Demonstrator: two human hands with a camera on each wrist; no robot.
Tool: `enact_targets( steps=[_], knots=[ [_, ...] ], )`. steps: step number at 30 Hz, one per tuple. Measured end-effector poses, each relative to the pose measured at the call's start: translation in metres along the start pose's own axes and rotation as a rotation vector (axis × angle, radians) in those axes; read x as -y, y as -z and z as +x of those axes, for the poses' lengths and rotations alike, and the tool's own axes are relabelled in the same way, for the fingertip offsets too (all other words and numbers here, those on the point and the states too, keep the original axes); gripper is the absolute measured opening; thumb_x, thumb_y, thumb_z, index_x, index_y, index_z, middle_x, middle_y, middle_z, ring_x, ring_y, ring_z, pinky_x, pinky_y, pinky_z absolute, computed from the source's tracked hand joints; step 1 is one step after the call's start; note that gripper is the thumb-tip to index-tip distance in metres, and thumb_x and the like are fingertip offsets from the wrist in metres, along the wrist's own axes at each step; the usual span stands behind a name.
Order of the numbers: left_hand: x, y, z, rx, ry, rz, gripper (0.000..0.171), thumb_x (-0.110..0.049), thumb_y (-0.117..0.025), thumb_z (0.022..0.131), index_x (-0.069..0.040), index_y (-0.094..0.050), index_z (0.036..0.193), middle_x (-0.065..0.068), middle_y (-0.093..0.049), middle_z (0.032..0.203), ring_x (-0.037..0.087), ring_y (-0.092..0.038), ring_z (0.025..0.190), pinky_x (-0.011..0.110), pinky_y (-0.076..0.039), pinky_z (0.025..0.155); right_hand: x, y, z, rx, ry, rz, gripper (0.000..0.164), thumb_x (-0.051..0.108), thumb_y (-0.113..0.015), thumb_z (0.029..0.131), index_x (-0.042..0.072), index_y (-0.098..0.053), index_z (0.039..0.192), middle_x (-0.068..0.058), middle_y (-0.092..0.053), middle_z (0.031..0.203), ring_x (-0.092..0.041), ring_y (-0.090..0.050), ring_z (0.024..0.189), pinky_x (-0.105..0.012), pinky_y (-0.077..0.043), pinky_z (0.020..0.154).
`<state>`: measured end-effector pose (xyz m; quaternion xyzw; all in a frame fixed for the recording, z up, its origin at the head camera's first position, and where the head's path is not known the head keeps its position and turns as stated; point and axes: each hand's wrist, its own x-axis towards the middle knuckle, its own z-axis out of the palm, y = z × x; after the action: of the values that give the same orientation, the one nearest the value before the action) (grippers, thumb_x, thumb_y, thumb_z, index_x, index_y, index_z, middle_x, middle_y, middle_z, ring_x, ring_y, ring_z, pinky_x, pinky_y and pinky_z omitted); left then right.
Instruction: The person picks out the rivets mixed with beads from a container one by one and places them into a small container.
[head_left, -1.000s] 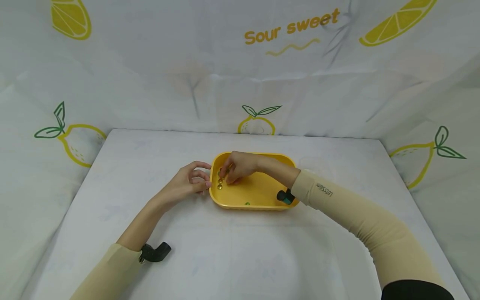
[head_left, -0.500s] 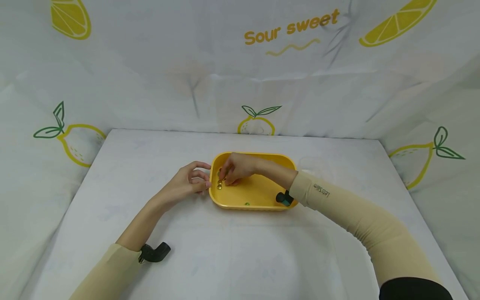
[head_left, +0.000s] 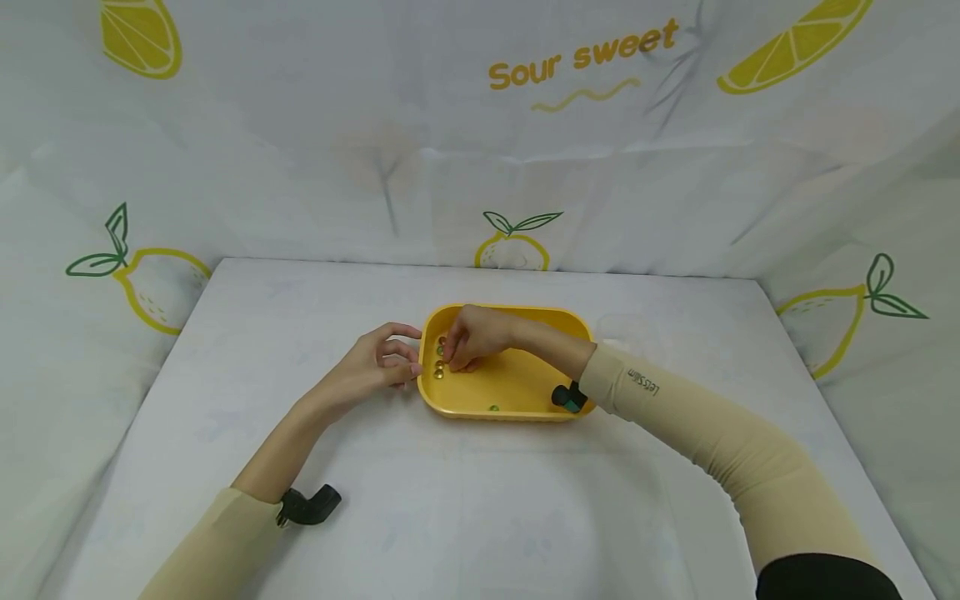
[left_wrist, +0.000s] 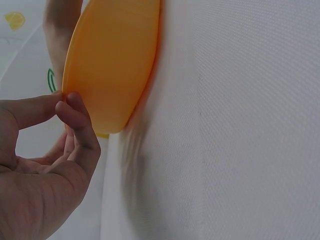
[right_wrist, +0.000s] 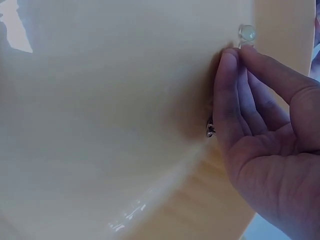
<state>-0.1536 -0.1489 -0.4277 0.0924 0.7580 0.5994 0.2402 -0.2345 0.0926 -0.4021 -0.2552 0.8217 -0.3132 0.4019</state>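
A yellow tray (head_left: 517, 392) lies on the white table, with several small glass marbles (head_left: 438, 374) lined up along its left end. My left hand (head_left: 382, 358) grips the rim at that end; in the left wrist view its thumb and fingertips meet at the edge. My right hand (head_left: 480, 335) reaches inside the tray, thumb and fingertips pinched together at the row of marbles. In the right wrist view a pale green marble (right_wrist: 247, 33) sits just beyond those fingertips, and a sliver of another marble shows at the thumb tip, mostly hidden by the fingers.
A single green marble (head_left: 494, 408) lies by the tray's near wall. A faint clear round item (head_left: 624, 327) is on the table behind the right sleeve (head_left: 697, 425). A white lemon-print cloth (head_left: 315, 167) hangs behind and at both sides.
My right fingertips have shifted slightly off the row toward the right, uncovering more marbles at the tray's left end. My left hand stays at the rim.
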Motion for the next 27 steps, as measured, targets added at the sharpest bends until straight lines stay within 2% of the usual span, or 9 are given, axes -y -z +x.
enact_targets(
  steps=[18,27],
  knots=[
    [0.0000,0.0005,-0.0001,0.000,0.005,0.003,0.059,-0.011,-0.073,0.099,-0.007,-0.048,0.151,0.011,-0.067,0.116,0.024,-0.068,0.091,0.031,-0.062,0.082,-0.0037,0.0011,-0.0011,-0.006,0.003,-0.043,0.010,0.006,-0.078,0.098,-0.001,-0.078,0.105,-0.004,-0.077,0.087,-0.008,-0.068,0.068,-0.022,-0.062,0.071],
    [-0.0005,0.0005,-0.0006,-0.002,0.006,0.005,0.058,-0.010,-0.072,0.099,-0.007,-0.048,0.152,0.011,-0.067,0.115,0.025,-0.067,0.090,0.030,-0.062,0.081,-0.0047,0.0018,-0.0013,-0.009,-0.005,-0.038,0.009,0.007,-0.079,0.097,-0.001,-0.079,0.102,-0.007,-0.079,0.087,-0.007,-0.071,0.071,-0.024,-0.064,0.072]
  ],
)
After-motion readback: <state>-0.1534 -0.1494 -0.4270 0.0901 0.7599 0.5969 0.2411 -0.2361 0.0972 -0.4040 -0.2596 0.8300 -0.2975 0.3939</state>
